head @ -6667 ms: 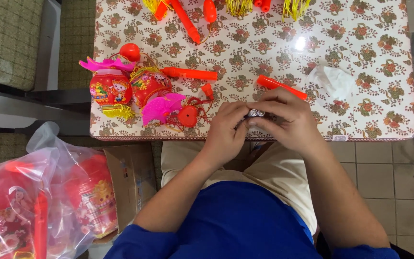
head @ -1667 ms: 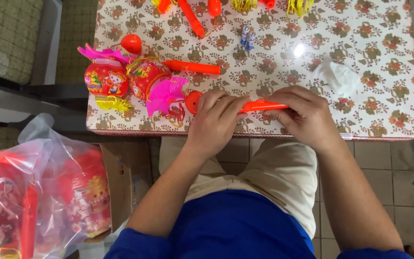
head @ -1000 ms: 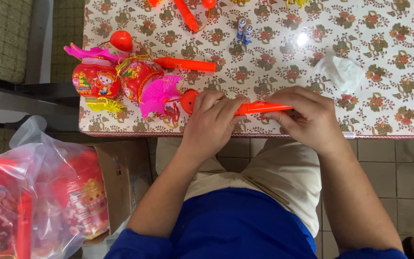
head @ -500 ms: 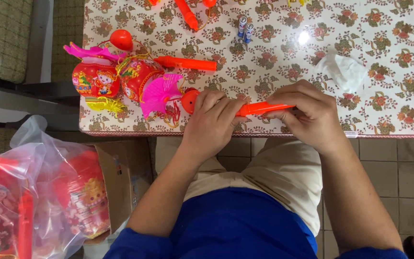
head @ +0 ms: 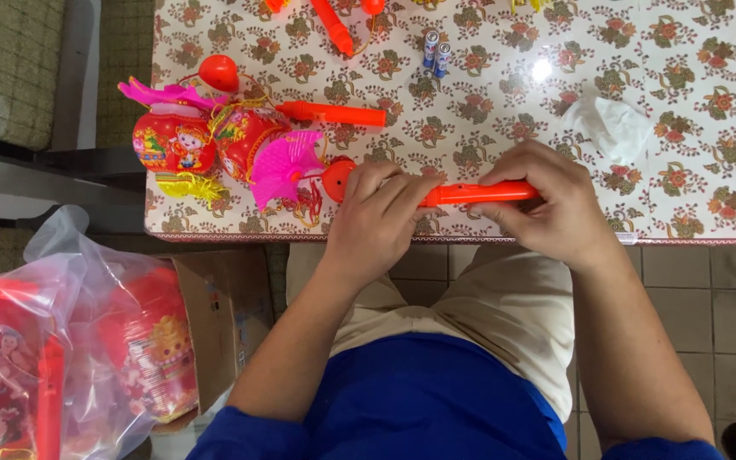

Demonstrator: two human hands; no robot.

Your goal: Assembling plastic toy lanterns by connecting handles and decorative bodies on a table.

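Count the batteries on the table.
2: two batteries lie side by side near the table's far edge, beyond the orange stick held by both hands. Others may be hidden or out of frame.

stick (head: 470, 194): glossy orange plastic | tablecloth (head: 683, 111): shiny floral vinyl | bag (head: 70, 341): clear film

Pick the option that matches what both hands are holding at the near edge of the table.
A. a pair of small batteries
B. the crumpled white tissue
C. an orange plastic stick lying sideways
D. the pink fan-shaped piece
C: the left hand and the right hand each close around one end of the orange plastic stick, which lies sideways, while the batteries and the tissue lie untouched farther back.
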